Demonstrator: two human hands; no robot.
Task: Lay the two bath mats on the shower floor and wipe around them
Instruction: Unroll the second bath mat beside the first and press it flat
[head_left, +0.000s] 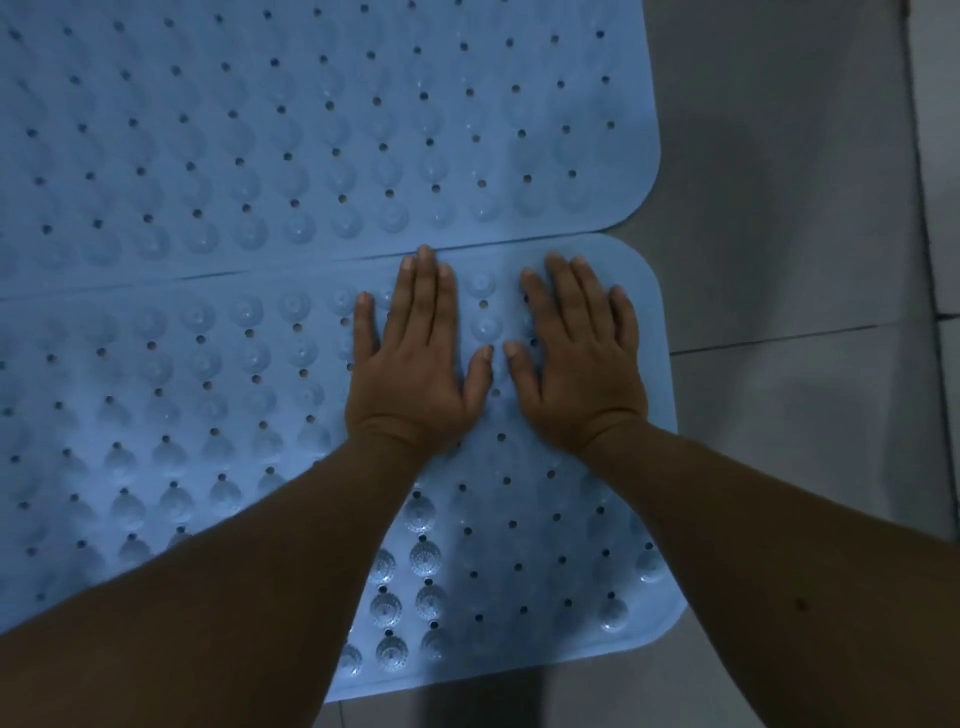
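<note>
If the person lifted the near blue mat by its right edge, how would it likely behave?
The near mat would probably flop and drape, since it looks thin and lies flat on the tiled floor. Its suction cups may grip, so it would likely peel rather than slide. Both hands, left and right, are flat on it.

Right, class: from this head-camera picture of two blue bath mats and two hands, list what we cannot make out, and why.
- Far mat: its left and top run off the head view's edges.
- Near mat: left end cut off by the edge; both forearms cover part of it.
- Mat under the left hand and right hand: hidden by the palms.
- Wiping cloth: none in view.
- Tiled floor: too dim to judge wet or dry.
</note>
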